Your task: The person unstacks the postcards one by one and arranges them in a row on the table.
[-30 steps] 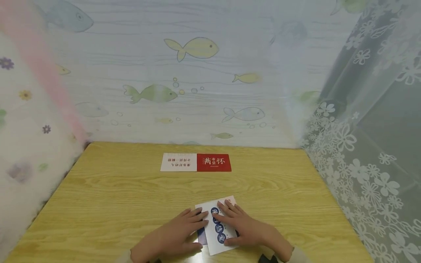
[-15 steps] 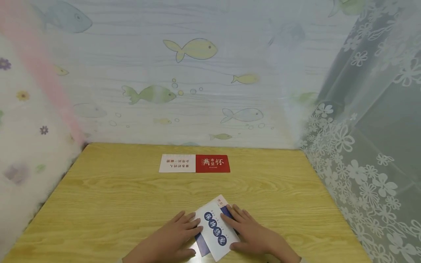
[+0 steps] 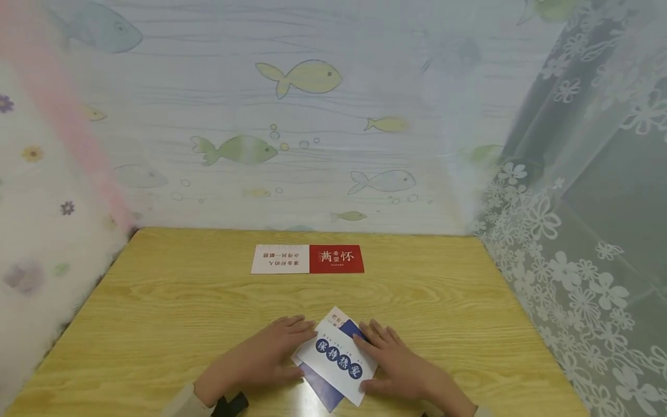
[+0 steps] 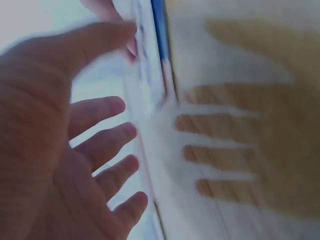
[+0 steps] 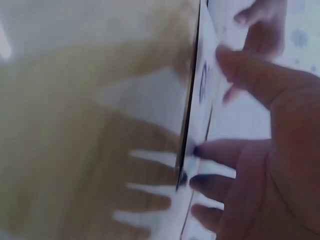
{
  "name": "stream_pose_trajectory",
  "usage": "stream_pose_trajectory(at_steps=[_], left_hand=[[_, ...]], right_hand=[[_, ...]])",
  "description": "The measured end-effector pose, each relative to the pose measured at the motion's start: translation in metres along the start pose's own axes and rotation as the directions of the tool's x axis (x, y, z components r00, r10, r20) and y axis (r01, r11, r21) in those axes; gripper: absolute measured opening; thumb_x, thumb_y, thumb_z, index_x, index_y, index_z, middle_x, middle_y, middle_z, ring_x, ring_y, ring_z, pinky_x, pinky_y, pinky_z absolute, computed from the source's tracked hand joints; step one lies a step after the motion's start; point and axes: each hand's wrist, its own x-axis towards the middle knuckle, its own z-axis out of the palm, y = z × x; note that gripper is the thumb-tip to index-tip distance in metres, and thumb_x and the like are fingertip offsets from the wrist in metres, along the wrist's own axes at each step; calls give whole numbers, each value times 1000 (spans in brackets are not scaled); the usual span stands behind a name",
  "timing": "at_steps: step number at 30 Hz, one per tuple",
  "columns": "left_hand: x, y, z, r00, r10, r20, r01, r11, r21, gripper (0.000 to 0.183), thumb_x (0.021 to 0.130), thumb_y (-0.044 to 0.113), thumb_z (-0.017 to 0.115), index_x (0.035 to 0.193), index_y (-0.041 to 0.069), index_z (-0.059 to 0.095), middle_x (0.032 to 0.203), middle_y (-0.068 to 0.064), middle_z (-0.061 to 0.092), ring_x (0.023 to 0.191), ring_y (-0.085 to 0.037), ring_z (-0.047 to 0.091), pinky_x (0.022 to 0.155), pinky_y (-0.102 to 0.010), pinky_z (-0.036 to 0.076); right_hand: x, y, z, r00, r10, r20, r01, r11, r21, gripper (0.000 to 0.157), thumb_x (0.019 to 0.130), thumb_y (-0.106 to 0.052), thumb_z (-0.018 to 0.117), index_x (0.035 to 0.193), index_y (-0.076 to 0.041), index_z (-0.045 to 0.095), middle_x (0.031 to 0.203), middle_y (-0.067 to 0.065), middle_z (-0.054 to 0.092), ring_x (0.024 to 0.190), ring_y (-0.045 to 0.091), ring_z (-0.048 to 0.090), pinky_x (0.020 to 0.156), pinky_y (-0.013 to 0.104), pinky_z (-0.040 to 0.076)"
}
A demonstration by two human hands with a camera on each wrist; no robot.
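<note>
In the head view a small fanned stack of cards lies near the table's front edge. Its top is a white card (image 3: 325,365) printed with a row of blue circles bearing characters. Blue parts (image 3: 320,389) of a card stick out below and above it, and a pale corner with red print (image 3: 334,315) shows at the far end. My left hand (image 3: 266,356) rests at the stack's left side, fingertips at the card edge. Fingers extended, my right hand (image 3: 403,365) touches the right side. Both wrist views show spread, fairly straight fingers beside the cards, blurred.
Farther back on the wooden table (image 3: 208,313) lie a white card with red print (image 3: 280,259) and a red card with white characters (image 3: 336,259), side by side. A fish-patterned curtain (image 3: 312,145) hangs behind the table, and lace (image 3: 573,278) hangs at the right.
The cards have turned between my hands, so the row of circles now runs more sideways. More of the blue and pale cards shows underneath. My hands stay at the two sides.
</note>
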Motion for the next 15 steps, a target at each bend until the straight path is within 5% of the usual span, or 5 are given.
stream_pose_trajectory(at_steps=[7, 15], left_hand=[[25, -19, 0, 1000, 0, 21, 0, 1000, -2, 104, 72, 58, 82, 158, 18, 39, 169, -7, 24, 157, -34, 14, 127, -52, 16], [25, -24, -7, 999, -23, 30, 24, 999, -29, 90, 69, 56, 86, 146, 19, 56, 167, -8, 28, 157, -34, 15, 127, -52, 16]], right_hand=[[1, -12, 6, 1000, 19, -20, -21, 997, -72, 106, 78, -62, 77, 159, -9, 34, 169, 11, 21, 156, 40, 13, 123, 66, 11], [5, -8, 5, 1000, -21, -8, 20, 999, -48, 97, 82, -51, 76, 160, -12, 33, 169, 12, 20, 157, 39, 11, 123, 66, 10]])
